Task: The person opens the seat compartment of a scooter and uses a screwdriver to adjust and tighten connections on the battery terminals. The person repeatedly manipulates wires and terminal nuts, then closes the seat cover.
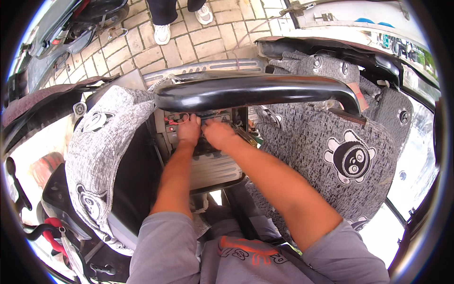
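My left hand [188, 130] reaches into an open compartment [165, 139] below a black curved bar [250, 89], fingers curled beside thin red wires [173, 121] and small electrical parts. My right hand [216, 133] is just to its right, fingers bent inward among the same parts; what either hand grips is too small or hidden to make out. A dark block with a yellow-green edge [253, 140] lies right of my right hand. A ribbed metal plate [215, 170] shows below both hands.
Grey patterned seat covers flank me, left [94, 156] and right [312, 161]. Beyond the footboard [198, 67], a person's legs [161, 9] in white shoes stand on paving [132, 42]. Another vehicle [82, 26] is at upper left; a red-and-black part [52, 236] is at lower left.
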